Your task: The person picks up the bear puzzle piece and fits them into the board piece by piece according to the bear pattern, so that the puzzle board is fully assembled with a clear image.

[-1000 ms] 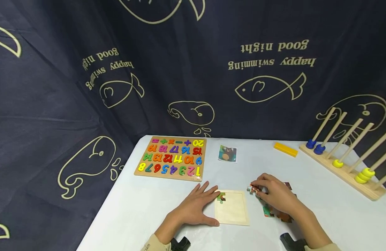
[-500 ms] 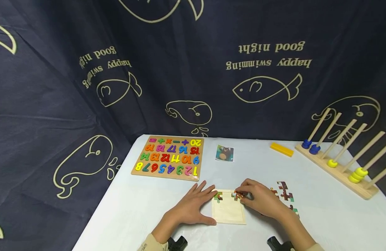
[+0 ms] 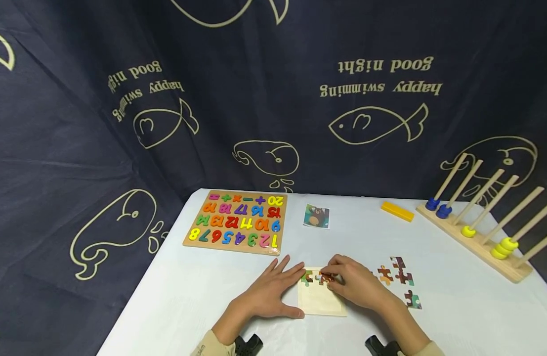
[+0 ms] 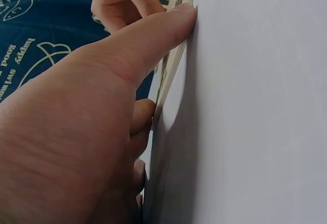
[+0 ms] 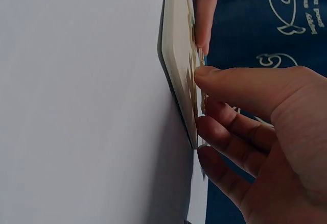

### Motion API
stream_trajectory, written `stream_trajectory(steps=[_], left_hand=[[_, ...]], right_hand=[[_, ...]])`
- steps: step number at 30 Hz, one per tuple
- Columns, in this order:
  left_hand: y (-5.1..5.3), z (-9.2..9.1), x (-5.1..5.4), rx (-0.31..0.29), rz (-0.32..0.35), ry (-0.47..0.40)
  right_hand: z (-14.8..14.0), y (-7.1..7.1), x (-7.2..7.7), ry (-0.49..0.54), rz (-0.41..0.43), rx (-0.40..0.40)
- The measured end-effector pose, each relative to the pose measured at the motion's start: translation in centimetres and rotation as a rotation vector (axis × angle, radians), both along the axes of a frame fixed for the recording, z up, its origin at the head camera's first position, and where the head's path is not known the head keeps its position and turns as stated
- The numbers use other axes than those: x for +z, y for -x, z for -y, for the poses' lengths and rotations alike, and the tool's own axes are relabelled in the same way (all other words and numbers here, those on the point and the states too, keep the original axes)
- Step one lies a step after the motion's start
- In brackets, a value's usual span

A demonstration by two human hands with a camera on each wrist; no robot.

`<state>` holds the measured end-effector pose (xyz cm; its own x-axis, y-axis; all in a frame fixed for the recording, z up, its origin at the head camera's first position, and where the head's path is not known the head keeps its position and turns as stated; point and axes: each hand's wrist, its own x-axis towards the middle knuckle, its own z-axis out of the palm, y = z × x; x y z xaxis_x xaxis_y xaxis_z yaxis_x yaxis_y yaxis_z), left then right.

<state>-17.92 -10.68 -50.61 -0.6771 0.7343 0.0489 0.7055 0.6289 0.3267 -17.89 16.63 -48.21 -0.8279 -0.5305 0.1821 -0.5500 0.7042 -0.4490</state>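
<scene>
A shallow square wooden puzzle tray (image 3: 319, 301) lies on the white table. One jigsaw piece (image 3: 307, 279), green and brown, sits in its far left corner. My left hand (image 3: 268, 292) is spread flat at the tray's left side, with thumb and index finger touching its edge. Over the tray's far part, my right hand (image 3: 355, 282) pinches a brown jigsaw piece (image 3: 324, 278) between thumb and fingers, just right of the piece in the corner. In the right wrist view the right thumb (image 5: 219, 78) is low over the tray; fingers partly hide the held piece.
Several loose jigsaw pieces (image 3: 404, 278) lie right of the tray, some partly behind the right hand. Farther back are a number board (image 3: 237, 222), a bear picture card (image 3: 316, 216), a yellow block (image 3: 397, 211) and a bead abacus (image 3: 475, 235). A dark curtain (image 3: 255, 89) hangs behind.
From the loose pieces, my right hand has carried the brown jigsaw piece left over the tray, close to the corner piece. My left hand has kept its place at the tray's edge.
</scene>
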Motion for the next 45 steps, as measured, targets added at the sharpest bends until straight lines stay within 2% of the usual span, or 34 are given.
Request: stream_trajectory(steps=[3,11,19,30,36,40,45], left_hand=[[0.2,0.0,0.1,0.001,-0.018,-0.009],[-0.1,-0.1,-0.6,0.005,0.027,-0.010],[0.2,0.0,-0.2,0.005,-0.010,0.006],[0.1,0.0,-0.4,0.015,-0.005,-0.005],[0.0,-0.7,0.2,0.033,-0.028,0.025],[0.0,-1.6,1.4,0.037,-0.043,0.096],[0.1,-2.3,2.8,0.037,-0.018,0.180]], right_hand=[[0.3,0.3,0.2,0.005,-0.018,0.000],[1.0,0.1,-0.6,-0.023,-0.053,0.035],[1.3,0.5,-0.8,-0.031,-0.122,0.027],[1.2,0.7,-1.0,-0.041,-0.192,0.046],[1.2,0.8,-0.9,-0.017,-0.212,0.064],[0.9,0.9,-0.9,-0.004,-0.179,0.043],[0.7,1.1,-1.1,0.059,-0.102,0.043]])
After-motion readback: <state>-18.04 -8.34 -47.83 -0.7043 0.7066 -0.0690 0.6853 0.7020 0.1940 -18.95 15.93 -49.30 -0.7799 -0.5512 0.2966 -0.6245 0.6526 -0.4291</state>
